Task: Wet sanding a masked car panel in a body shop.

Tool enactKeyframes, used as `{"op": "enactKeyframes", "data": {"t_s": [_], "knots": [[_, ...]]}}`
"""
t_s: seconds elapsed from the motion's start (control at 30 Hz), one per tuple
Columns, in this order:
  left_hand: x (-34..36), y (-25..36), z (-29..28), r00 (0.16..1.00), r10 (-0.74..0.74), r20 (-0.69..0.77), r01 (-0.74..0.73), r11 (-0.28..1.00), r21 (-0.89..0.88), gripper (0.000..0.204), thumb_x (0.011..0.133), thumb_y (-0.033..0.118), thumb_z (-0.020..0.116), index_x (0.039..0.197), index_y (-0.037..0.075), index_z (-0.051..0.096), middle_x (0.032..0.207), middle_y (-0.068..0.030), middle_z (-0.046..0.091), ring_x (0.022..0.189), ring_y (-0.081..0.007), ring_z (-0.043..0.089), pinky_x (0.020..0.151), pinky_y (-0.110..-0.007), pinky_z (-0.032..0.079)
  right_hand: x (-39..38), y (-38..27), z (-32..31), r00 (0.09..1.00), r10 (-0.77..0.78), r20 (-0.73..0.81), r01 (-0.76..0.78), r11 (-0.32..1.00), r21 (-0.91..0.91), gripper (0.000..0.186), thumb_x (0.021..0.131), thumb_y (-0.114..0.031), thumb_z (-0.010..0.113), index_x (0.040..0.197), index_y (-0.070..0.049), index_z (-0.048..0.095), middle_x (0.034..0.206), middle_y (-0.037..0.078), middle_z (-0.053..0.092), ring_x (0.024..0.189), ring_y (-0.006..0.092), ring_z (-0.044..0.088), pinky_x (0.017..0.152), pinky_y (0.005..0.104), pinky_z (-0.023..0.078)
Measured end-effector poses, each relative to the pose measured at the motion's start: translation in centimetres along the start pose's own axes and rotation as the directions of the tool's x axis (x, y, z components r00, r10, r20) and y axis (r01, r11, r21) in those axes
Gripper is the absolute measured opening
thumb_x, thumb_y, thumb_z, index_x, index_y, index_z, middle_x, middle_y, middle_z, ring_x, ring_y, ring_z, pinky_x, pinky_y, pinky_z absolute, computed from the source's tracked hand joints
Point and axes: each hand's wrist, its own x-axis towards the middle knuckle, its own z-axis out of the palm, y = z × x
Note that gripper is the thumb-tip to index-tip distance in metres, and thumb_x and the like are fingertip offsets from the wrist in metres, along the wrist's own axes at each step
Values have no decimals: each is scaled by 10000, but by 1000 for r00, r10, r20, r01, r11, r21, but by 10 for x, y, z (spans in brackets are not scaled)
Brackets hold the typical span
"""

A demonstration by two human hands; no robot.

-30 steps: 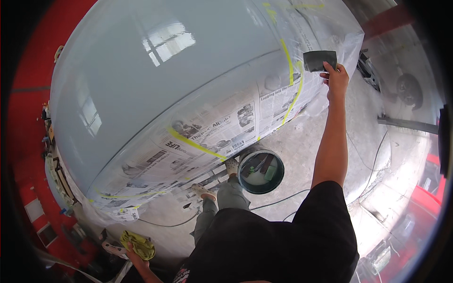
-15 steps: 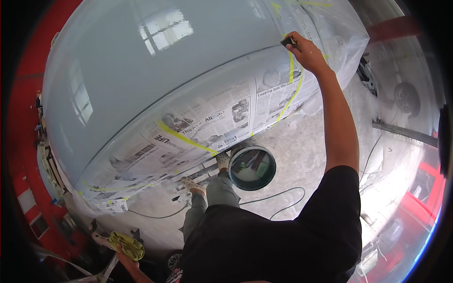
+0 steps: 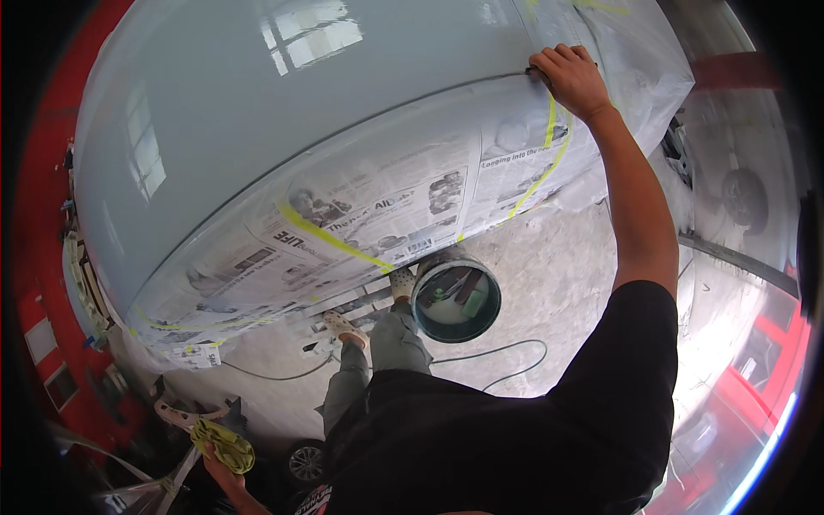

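A large glossy grey vehicle panel (image 3: 257,120) fills the upper left, window reflections on its surface. At its right end my right hand (image 3: 570,79) is closed with the fingers curled at the panel's edge. A small dark flat piece (image 3: 535,72) pokes out from under those fingers; most of it is hidden, so I cannot tell its exact kind. Low at the left, my left hand (image 3: 225,474) grips a crumpled yellow-green cloth (image 3: 223,445), well away from the panel. Newspaper sheets (image 3: 360,202) held by yellow masking tape (image 3: 335,243) cover the side below the panel edge.
A dark round bucket (image 3: 457,328) with whitish liquid, a green block and other items stands beside my feet. A thin hose (image 3: 506,350) curls over the concrete floor (image 3: 566,275). Clear plastic sheeting (image 3: 639,77) hangs at the right. A wheel (image 3: 305,462) shows behind my left side.
My right hand has shifted slightly right and up and turned over the panel edge, so the dark piece shows less. My left hand still grips the cloth.
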Motion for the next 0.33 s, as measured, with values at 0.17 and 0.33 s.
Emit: {"op": "enactKeyframes", "data": {"t_s": [0.17,0.33], "knots": [[-6,-1,16,999,-23,-42,23,1000,-4,634,978,397,554,1441,5,369,1321,-180,520,1137,-295,593,914,-407,530,-3,4,11,998,-33,-59,34,999,30,157,865,-169,639,1004,-154,567,933,-23,575,899,164,576,786,316,435],[-10,-11,15,999,-38,-34,36,997,-65,645,967,403,576,1438,9,377,1303,-171,529,1124,-291,599,896,-402,535,21,-13,6,975,-155,-157,174,977,120,150,872,-173,645,999,-151,569,947,-2,565,905,163,576,762,315,434]]}}
